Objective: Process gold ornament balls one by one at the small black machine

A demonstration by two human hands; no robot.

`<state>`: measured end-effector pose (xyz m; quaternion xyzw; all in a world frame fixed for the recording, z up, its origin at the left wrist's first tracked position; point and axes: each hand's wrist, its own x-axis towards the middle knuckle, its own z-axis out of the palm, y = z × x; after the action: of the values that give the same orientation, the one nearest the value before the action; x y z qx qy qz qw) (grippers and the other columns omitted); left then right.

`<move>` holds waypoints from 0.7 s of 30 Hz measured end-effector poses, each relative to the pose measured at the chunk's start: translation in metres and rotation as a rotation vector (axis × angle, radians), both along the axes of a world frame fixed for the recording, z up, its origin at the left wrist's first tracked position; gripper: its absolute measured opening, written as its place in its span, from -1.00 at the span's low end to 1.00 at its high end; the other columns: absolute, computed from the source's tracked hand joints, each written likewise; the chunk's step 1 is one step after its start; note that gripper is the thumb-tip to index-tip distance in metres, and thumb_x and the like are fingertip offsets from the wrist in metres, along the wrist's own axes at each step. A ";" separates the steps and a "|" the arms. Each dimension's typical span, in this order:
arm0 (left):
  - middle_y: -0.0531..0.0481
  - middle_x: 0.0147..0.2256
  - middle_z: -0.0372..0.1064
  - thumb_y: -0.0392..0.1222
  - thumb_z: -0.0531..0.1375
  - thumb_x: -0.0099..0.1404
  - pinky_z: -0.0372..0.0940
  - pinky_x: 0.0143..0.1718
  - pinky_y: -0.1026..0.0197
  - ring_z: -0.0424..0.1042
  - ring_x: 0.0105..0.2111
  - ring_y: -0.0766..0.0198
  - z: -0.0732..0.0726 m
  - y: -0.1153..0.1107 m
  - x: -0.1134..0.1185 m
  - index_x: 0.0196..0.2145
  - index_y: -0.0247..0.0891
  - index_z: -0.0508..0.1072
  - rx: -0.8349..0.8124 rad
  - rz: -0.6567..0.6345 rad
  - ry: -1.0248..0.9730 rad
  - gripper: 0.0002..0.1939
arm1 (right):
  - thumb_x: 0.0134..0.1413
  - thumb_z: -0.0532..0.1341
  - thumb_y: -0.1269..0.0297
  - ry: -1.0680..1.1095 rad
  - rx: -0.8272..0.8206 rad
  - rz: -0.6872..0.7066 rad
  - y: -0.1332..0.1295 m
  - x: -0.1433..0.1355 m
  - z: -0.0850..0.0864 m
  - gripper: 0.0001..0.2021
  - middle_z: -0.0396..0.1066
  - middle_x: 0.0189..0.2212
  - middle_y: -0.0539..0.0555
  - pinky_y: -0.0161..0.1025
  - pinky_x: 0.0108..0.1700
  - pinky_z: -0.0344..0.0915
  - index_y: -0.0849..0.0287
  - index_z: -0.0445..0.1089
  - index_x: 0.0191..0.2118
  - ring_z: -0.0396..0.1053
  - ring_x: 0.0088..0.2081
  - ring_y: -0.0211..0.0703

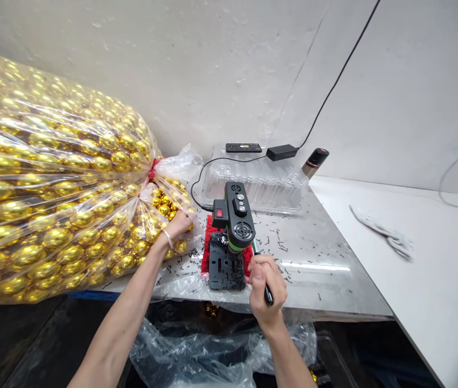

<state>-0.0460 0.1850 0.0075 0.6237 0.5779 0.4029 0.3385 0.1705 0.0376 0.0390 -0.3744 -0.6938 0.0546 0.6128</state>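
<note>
My right hand [268, 288] is closed around the black handle of a thin tool [268, 296] with a greenish shaft; its tip is hidden behind the small drill press [240, 215]. The press is black, with a red switch box at its side and a slotted black base plate [221, 264] on a red mat [205, 264]. Among shiny gold balls [164, 203] in the open plastic by the bag's neck, my left hand [180, 223] reaches in. Its fingers are mostly hidden, so whether they grip a ball cannot be seen.
A large clear bag of gold balls [42, 183], tied with a red string [151, 171], fills the left. Behind the press stand a clear plastic tray [253, 180], a power adapter [282, 152] and a spray can [315, 161]. Black shavings litter the metal table [313, 275]. A glove [386, 231] lies right.
</note>
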 end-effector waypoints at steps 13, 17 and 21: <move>-0.06 -0.48 0.47 -0.29 0.15 0.28 0.19 -0.76 0.45 0.46 -0.55 0.33 0.010 -0.110 0.035 -0.29 -0.36 0.43 -0.508 0.252 -1.272 -0.91 | 0.14 -0.01 0.60 -0.017 0.012 -0.028 0.000 0.001 -0.002 -0.75 0.21 -0.55 -0.02 -0.29 -0.41 0.17 0.15 0.18 -0.47 0.24 -0.43 -0.27; -0.07 -0.50 0.47 -0.30 0.08 0.33 0.28 -0.71 0.42 0.45 -0.59 0.33 0.002 -0.115 0.047 -0.31 -0.38 0.45 -0.509 0.330 -1.381 -0.85 | 0.14 0.00 0.60 -0.035 -0.001 -0.021 -0.001 0.002 0.000 -0.76 0.20 -0.53 -0.03 -0.29 -0.41 0.17 0.15 0.16 -0.47 0.23 -0.43 -0.29; -0.13 -0.47 0.47 -0.26 0.00 0.40 0.39 -0.61 0.38 0.46 -0.56 0.34 0.001 -0.126 0.051 -0.33 -0.42 0.44 -0.626 0.325 -1.497 -0.73 | 0.14 0.00 0.59 -0.042 -0.008 -0.026 -0.001 0.002 0.001 -0.76 0.21 -0.53 -0.03 -0.28 -0.41 0.17 0.15 0.17 -0.48 0.24 -0.44 -0.28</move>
<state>0.0047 0.0594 0.0083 -0.0241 0.3679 0.5760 0.7295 0.1726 0.0364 0.0401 -0.3869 -0.7013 0.0418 0.5973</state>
